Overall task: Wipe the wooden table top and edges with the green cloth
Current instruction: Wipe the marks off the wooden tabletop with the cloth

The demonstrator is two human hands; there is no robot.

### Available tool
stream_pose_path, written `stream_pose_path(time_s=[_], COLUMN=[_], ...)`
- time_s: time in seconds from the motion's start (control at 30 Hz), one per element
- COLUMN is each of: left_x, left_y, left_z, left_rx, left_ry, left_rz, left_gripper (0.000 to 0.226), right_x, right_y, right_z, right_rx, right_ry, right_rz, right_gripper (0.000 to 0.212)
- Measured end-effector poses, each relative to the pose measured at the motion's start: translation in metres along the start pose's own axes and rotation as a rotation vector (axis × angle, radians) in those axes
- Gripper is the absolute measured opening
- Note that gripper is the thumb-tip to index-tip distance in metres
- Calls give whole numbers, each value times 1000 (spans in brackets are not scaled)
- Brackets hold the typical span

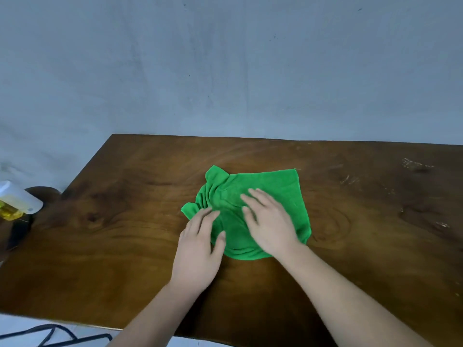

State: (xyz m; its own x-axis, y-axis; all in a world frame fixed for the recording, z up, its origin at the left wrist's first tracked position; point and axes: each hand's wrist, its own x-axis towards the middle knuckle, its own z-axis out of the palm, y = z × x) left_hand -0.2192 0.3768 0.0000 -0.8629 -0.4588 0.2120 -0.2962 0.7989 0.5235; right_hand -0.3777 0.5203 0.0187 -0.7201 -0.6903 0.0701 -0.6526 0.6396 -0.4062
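The cloth (270, 181) lies on the table (112, 246), right under both hands. The right hand (270, 221) is flat on top of it, fingers straight and spread, pressing down. The left hand (198, 249) sits just beside the right one, on the cloth's near left edge. Its fingers look straight too, with the tips and thumb touching the cloth. Neither hand is grabbing the cloth.

Past the left hand's fingertips the cloth is scrunched up in folds (210, 194). That could be a problem. If the hands push that way, the cloth may bunch up more, and only a small bit will rub the wood. Flat hands can also slip over the cloth and leave it behind.

Far off to the right of the right hand there are pale marks (416, 164) on the wood. Those and the edges look easy to miss, since the cloth is in the middle. Far to the left of the left hand stands a bottle (17, 200), by the table's end. A big sweep that way might knock it.
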Motion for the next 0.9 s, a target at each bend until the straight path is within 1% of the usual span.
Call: stream_pose_path(time_s=[0.07,0.13,0.2,0.27,0.33,0.4,0.5,0.57,0.67,0.8,0.9], left_x=[25,50,70,82,87,87,88,92,104,136,175], left_y=[17,36,50,58,59,54,34,8,-51,-127,-140], left_z=[10,27,45,62,74,77,66,48,13,-28,-24], left_rx=[45,132,224,280,322,338,355,384,436,425,393], left_ry=[-88,-214,-313,-376,-407,-403,-382,-353,-283,-218,-185], left_rz=[44,80,130,148,146,151,141,94,-36,-305,-483], left_gripper=[60,66,71,76,81,83,84,85,87,95,94], right_x=[-17,-31,-43,-49,-49,-44,-39,-39,-38,-36,-36], right_y=[40,80,107,120,124,126,129,131,131,130,131], right_z=[-14,-24,-28,-27,-25,-23,-21,-20,-21,-21,-20], right_rx=[-20,-55,-85,-101,-97,-150,-207,-215,-236,-260,-270], right_ry=[106,149,116,76,65,40,5,-4,-28,-60,-64], right_rz=[88,185,265,316,347,351,356,353,349,357,359], right_gripper=[50,50,54,60,66,68,72,73,79,80,79])
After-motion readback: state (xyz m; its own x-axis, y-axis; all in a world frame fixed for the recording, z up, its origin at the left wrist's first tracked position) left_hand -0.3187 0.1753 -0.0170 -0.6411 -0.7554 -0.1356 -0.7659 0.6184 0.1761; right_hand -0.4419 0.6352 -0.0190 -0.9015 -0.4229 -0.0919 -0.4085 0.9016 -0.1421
